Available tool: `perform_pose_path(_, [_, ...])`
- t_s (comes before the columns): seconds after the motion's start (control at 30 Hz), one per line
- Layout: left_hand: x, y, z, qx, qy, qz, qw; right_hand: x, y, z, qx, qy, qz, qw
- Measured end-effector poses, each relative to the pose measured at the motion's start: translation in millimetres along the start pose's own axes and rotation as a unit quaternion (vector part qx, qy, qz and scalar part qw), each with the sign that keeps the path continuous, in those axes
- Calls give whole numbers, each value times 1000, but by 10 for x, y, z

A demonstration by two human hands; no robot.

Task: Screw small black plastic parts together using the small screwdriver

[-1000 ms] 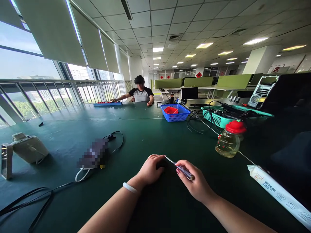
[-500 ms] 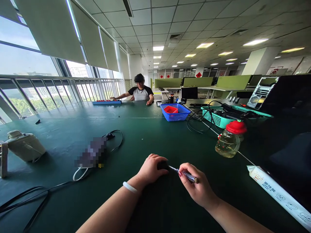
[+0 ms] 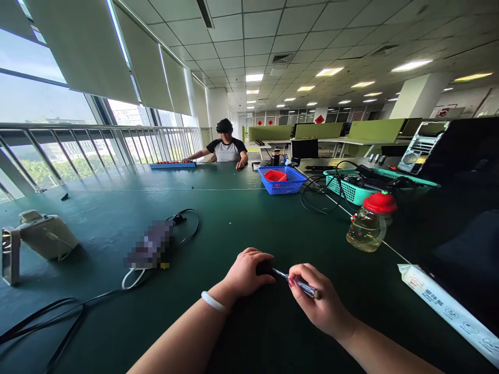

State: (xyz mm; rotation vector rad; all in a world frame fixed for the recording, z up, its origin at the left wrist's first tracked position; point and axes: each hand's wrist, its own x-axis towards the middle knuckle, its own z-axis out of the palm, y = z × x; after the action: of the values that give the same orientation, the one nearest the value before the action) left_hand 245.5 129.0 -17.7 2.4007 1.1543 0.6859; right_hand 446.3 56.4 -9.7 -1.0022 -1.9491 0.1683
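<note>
Green table (image 3: pixel 241 218) near edge, left hand (image 3: pixel 249 272) closed over small black part (image 3: pixel 265 267), right hand (image 3: pixel 317 304) pinching slim screwdriver (image 3: pixel 298 283), tip at part.

Open-plan office: tiled ceiling (image 3: pixel 312 31), green desk partitions (image 3: pixel 374 130), long worktable (image 3: pixel 218 208).

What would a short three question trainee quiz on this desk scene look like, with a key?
1. True or false: the right hand holds a slim screwdriver.
2. What colour is the lid of the jar?
3. The left hand closes on: A) a small black object, B) the blue basket, C) the white fan.

Key: 1 true; 2 red; 3 A.
</note>
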Motion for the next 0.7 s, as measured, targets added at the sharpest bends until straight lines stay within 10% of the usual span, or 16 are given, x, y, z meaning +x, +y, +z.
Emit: perform_pose_path(0.7, [-12,25,29,17,1,-5,1000,27,-124,-8,-42,-48,-99,993])
